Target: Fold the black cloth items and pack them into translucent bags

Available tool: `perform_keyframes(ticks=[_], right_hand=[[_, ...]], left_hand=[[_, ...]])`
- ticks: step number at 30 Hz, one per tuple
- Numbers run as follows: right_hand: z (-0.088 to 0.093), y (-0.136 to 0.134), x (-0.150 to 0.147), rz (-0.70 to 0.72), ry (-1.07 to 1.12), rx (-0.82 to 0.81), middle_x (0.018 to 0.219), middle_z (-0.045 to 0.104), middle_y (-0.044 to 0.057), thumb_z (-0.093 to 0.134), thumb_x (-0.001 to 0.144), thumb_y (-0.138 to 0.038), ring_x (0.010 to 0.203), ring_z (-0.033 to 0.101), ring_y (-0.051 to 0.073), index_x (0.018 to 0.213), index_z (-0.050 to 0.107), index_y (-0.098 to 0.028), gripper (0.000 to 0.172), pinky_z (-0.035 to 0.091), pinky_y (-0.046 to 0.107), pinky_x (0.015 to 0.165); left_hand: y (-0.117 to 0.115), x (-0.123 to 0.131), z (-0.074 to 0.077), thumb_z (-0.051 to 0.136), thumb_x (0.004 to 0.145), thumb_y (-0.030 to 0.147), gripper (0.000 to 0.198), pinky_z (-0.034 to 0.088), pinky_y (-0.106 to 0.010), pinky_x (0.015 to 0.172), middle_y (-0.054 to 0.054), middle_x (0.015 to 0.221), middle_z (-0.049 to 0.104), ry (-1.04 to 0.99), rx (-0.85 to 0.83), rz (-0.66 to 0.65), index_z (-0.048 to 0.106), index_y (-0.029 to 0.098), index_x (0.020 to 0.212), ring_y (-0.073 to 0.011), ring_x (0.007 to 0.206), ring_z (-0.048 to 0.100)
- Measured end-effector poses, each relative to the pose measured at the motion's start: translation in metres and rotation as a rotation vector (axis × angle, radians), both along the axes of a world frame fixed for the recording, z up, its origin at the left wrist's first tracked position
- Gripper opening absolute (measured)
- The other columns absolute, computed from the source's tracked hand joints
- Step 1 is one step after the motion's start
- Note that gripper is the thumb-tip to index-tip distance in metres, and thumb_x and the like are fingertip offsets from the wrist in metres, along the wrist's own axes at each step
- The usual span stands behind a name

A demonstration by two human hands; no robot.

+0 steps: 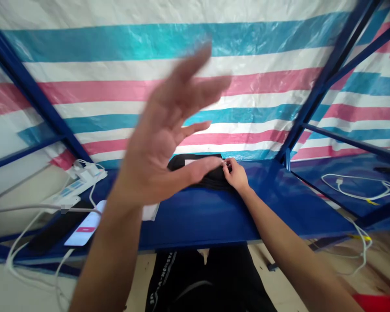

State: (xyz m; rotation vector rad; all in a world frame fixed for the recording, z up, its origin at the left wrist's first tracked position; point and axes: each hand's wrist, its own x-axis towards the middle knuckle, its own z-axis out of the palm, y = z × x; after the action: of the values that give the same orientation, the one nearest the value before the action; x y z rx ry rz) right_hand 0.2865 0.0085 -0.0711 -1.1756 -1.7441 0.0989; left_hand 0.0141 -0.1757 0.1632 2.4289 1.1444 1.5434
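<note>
Striped tarp (117, 39) hangs behind a blue table (208, 216) with a black cloth (195, 167) lying on it. At the cloth's right edge the right hand (236, 175) pinches narrowly on something too small to tell. Well above the cloth the left hand (162, 143) is raised, blurred, fingers spread wide, holding nothing. The pinch would likely go steadier with the cloth pressed flat, since only one hand is on it. Left of the cloth lie a phone (84, 227), a power strip (74, 186) and white cables (22, 247); right of it stand a frame post (315, 86) and a loose cord (360, 186). The raised hand hides the cloth's left part.
</note>
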Motion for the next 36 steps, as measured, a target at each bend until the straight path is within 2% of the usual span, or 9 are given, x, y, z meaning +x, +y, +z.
perform_keyframes(ticks=[3, 6, 8, 10, 12, 22, 27, 33, 36], right_hand=[[0.003, -0.002, -0.001, 0.004, -0.003, 0.009, 0.101, 0.08, 0.01, 0.049, 0.107, -0.046, 0.089, 0.076, 0.03, 0.115, 0.062, -0.025, 0.027, 0.057, 0.038, 0.078], [0.005, -0.003, -0.001, -0.009, -0.017, 0.01, 0.101, 0.079, 0.01, 0.048, 0.107, -0.047, 0.09, 0.077, 0.03, 0.114, 0.062, -0.025, 0.027, 0.056, 0.038, 0.077], [0.006, -0.004, 0.0, -0.018, -0.02, 0.011, 0.1, 0.08, 0.009, 0.048, 0.107, -0.046, 0.089, 0.077, 0.03, 0.115, 0.062, -0.025, 0.027, 0.056, 0.037, 0.076], [0.007, -0.004, -0.001, -0.012, -0.015, 0.012, 0.101, 0.079, 0.009, 0.048, 0.108, -0.044, 0.088, 0.077, 0.029, 0.114, 0.062, -0.025, 0.025, 0.056, 0.036, 0.076], [0.008, -0.004, -0.002, 0.012, -0.007, 0.016, 0.101, 0.079, 0.008, 0.048, 0.108, -0.043, 0.087, 0.076, 0.028, 0.114, 0.062, -0.025, 0.023, 0.055, 0.036, 0.075], [0.014, -0.012, -0.009, 0.147, -0.069, 0.027, 0.104, 0.079, 0.006, 0.051, 0.108, -0.036, 0.086, 0.076, 0.026, 0.115, 0.065, -0.027, 0.017, 0.054, 0.032, 0.07], [0.016, -0.014, -0.008, 0.169, -0.087, 0.056, 0.111, 0.08, 0.007, 0.051, 0.108, -0.034, 0.094, 0.077, 0.027, 0.119, 0.067, -0.027, 0.021, 0.056, 0.034, 0.075], [0.02, -0.016, -0.009, 0.199, 0.076, 0.02, 0.105, 0.08, 0.008, 0.054, 0.106, -0.039, 0.087, 0.076, 0.026, 0.124, 0.066, -0.025, 0.026, 0.058, 0.035, 0.071], [0.022, -0.018, -0.013, 0.272, 0.239, -0.024, 0.101, 0.08, 0.007, 0.052, 0.107, -0.044, 0.089, 0.077, 0.026, 0.119, 0.066, -0.025, 0.027, 0.061, 0.037, 0.078]], left_hand=[[0.053, 0.014, -0.04, 0.07, 0.101, 0.042, 0.063, 0.058, -0.053, 0.112, -0.002, 0.156, 0.059, 0.07, -0.026, -0.188, 0.044, 0.039, 0.158, -0.031, 0.146, 0.058], [0.114, 0.019, -0.107, 0.065, 0.103, 0.029, 0.046, 0.052, -0.051, 0.121, -0.009, 0.151, 0.064, 0.093, -0.029, -0.027, 0.056, 0.027, 0.149, -0.0289, 0.142, 0.061], [0.141, 0.016, -0.147, 0.067, 0.101, 0.027, 0.043, 0.046, -0.053, 0.125, -0.012, 0.147, 0.065, 0.128, -0.023, 0.102, 0.06, 0.022, 0.144, -0.031, 0.143, 0.058], [0.154, 0.01, -0.175, 0.065, 0.103, 0.027, 0.036, 0.047, -0.052, 0.124, -0.012, 0.145, 0.067, 0.155, -0.02, 0.149, 0.065, 0.022, 0.138, -0.0309, 0.142, 0.058], [0.156, 0.005, -0.191, 0.059, 0.106, 0.028, 0.028, 0.05, -0.048, 0.12, -0.011, 0.137, 0.071, 0.161, -0.015, 0.148, 0.07, 0.023, 0.132, -0.0285, 0.134, 0.063], [0.153, -0.012, -0.208, 0.055, 0.106, 0.019, 0.024, 0.058, -0.042, 0.099, -0.007, 0.118, 0.079, 0.134, 0.009, 0.257, 0.069, 0.024, 0.124, -0.0264, 0.11, 0.073], [0.151, -0.014, -0.209, 0.053, 0.1, 0.007, 0.026, 0.053, -0.042, 0.1, -0.006, 0.117, 0.076, 0.124, 0.046, 0.334, 0.072, 0.024, 0.105, -0.0273, 0.113, 0.071], [0.15, -0.015, -0.21, 0.051, 0.095, 0.002, 0.045, 0.05, -0.048, 0.106, -0.011, 0.131, 0.07, 0.151, 0.07, 0.406, 0.071, 0.023, 0.13, -0.0319, 0.122, 0.065], [0.151, -0.015, -0.212, 0.048, 0.09, -0.005, 0.06, 0.05, -0.05, 0.109, -0.011, 0.137, 0.068, 0.183, 0.082, 0.407, 0.067, 0.023, 0.139, -0.0321, 0.127, 0.063]])
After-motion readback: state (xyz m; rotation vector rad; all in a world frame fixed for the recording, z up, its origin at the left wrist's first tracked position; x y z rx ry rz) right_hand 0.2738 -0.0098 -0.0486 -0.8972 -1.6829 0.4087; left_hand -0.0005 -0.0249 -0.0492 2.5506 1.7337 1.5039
